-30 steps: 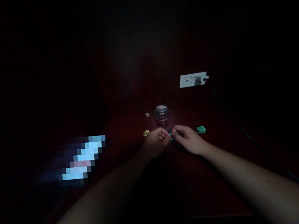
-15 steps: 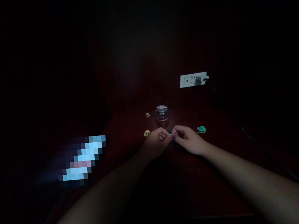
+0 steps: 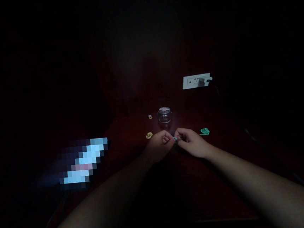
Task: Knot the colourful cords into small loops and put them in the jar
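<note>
At the middle of the dark red table, my left hand [image 3: 160, 144] is closed in a pinch on a small green loop [image 3: 174, 139]. My right hand [image 3: 190, 141] meets it from the other side, its thumb and forefinger pinching the same loop. The fingers hide much of the loop, and its exact kind is hard to make out in the dim light. Right of my right hand lies a pile of similar green loops [image 3: 205, 131]. A small pile of yellow loops [image 3: 149, 135] sits just beyond my left wrist.
A clear lidded jar [image 3: 164, 115] stands behind my hands. Left of it lie a few tiny loops [image 3: 150, 117]. A lit, blurred-out screen [image 3: 85, 164] is at the left. A white wall socket [image 3: 197, 81] holds a plug, with a dark cable [image 3: 267, 151] trailing down the right side.
The green loop has turned a little between my fingertips and shows more of its curve. Both hands stay almost in the same place.
</note>
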The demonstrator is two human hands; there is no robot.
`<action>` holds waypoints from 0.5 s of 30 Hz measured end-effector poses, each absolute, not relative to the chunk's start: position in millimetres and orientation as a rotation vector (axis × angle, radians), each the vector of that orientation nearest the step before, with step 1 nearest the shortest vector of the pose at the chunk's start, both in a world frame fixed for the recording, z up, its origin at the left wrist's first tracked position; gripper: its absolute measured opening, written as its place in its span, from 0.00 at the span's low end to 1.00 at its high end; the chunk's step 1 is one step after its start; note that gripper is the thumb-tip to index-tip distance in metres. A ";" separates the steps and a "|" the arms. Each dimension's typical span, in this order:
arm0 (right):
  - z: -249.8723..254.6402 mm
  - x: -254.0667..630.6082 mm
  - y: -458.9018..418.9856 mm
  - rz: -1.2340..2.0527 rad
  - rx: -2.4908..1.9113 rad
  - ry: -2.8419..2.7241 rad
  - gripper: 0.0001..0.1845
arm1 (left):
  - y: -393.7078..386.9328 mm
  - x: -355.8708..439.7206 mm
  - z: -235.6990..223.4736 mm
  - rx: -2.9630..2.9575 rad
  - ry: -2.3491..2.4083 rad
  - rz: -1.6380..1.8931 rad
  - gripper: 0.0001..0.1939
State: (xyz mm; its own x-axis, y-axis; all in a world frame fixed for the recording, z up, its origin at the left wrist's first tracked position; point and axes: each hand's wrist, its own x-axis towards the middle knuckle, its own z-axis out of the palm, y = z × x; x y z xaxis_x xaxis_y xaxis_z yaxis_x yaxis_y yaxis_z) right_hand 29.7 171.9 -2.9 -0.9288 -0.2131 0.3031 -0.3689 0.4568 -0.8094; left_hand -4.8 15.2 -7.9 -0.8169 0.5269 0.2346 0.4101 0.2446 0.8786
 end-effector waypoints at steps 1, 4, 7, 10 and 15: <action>-3.1 29.5 171.9 1.476 0.513 -2.544 0.01 | 15.2 -4.3 -7.4 0.903 2.389 1.631 0.08; -3.8 29.0 172.1 1.467 0.510 -2.544 0.01 | 14.8 -3.8 -7.4 0.910 2.382 1.633 0.08; -4.3 28.9 172.4 1.462 0.506 -2.551 0.01 | 14.5 -5.0 -9.3 0.924 2.366 1.632 0.08; -4.3 29.4 172.5 1.464 0.511 -2.554 0.01 | 14.5 -6.4 -11.1 0.934 2.357 1.642 0.08; -4.2 29.8 172.6 1.430 0.516 -2.551 0.02 | 14.6 -6.2 -10.7 0.929 2.334 1.642 0.08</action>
